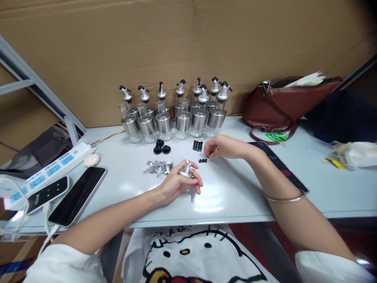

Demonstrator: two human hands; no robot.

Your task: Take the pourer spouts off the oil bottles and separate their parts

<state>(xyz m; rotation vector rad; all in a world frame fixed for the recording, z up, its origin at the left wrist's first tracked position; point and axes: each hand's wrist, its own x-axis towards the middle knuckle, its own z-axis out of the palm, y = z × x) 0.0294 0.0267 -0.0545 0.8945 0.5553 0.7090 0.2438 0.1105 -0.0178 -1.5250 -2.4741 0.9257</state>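
My left hand (179, 180) holds a silver pourer spout (185, 169) upright between its fingers, just above the table. My right hand (224, 147) is bent down at the table with its fingers curled together; whatever they pinch, if anything, is hidden. Beside its fingertips lie tiny black plugs (202, 160) and a row of several short black levers (197, 146). Left of my left hand, more silver spouts (159, 168) rest on the table. Behind them are three black rubber stoppers (161, 149).
Glass-and-steel oil bottles (182, 121) line the back, several topped with pourers. On the left are a phone (78, 196), a power strip (53, 171) and a black device (48, 194). On the right are another phone (279, 167) under my forearm and a brown bag (271, 104).
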